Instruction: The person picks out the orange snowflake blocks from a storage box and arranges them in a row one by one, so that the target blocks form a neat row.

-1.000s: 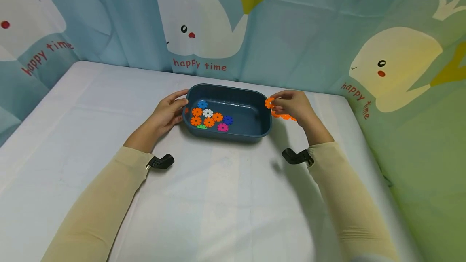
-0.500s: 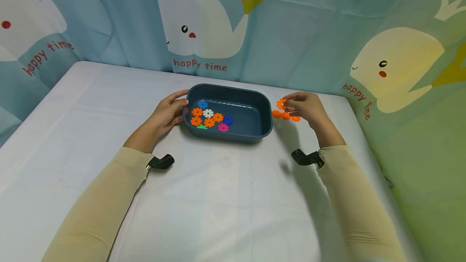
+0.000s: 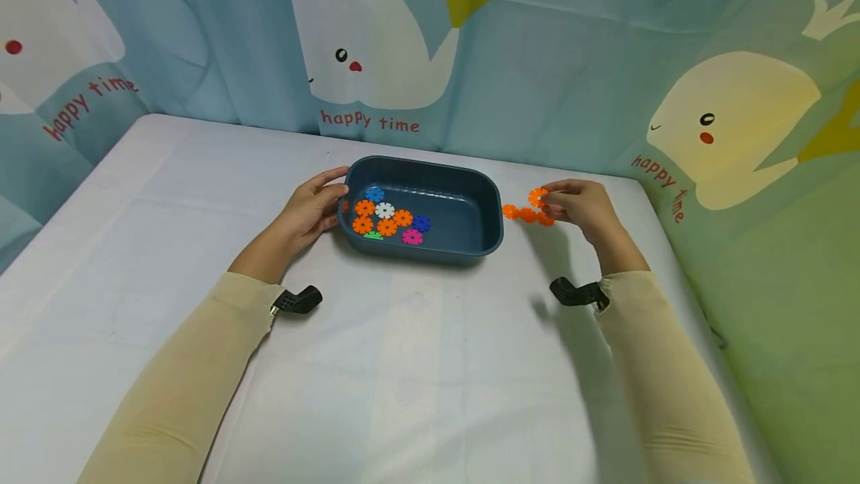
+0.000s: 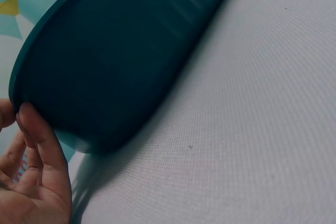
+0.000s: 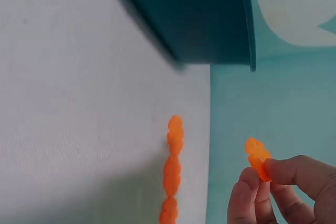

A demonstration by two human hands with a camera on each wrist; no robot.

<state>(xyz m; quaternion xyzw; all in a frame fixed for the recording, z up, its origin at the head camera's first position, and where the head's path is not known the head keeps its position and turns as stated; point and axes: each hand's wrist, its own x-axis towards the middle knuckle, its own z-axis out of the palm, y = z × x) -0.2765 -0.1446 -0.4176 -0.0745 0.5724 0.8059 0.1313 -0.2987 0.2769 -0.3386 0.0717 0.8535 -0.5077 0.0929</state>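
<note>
A dark blue-grey plastic basin (image 3: pixel 443 252) stands on the table in the head view, with several notched snowflake discs in its left part. My left hand (image 3: pixel 305 211) grips the basin's left end, thumb and fingers at the rim; the left wrist view shows the fingers (image 4: pixel 44 140) against the wall. To the right of the basin, my right hand (image 3: pixel 587 208) pinches an orange snowflake disc (image 3: pixel 537 196) between thumb and fingertips. Just below that disc lies a row of orange snowflake discs (image 3: pixel 528 215) on the table; the right wrist view shows them end to end, seemingly touching.
Inside the basin are orange discs (image 3: pixel 387 227), a white disc (image 3: pixel 384 210), blue ones, a pink disc (image 3: pixel 412 237) and a partly hidden green one. A whale-print curtain (image 3: pixel 571 58) hangs behind and beside the white-covered table (image 3: pixel 403 364).
My right hand has moved right, away from the basin's right rim, carrying the orange snowflake disc over the row, which has come into fuller view. The left hand and basin stay put.
</note>
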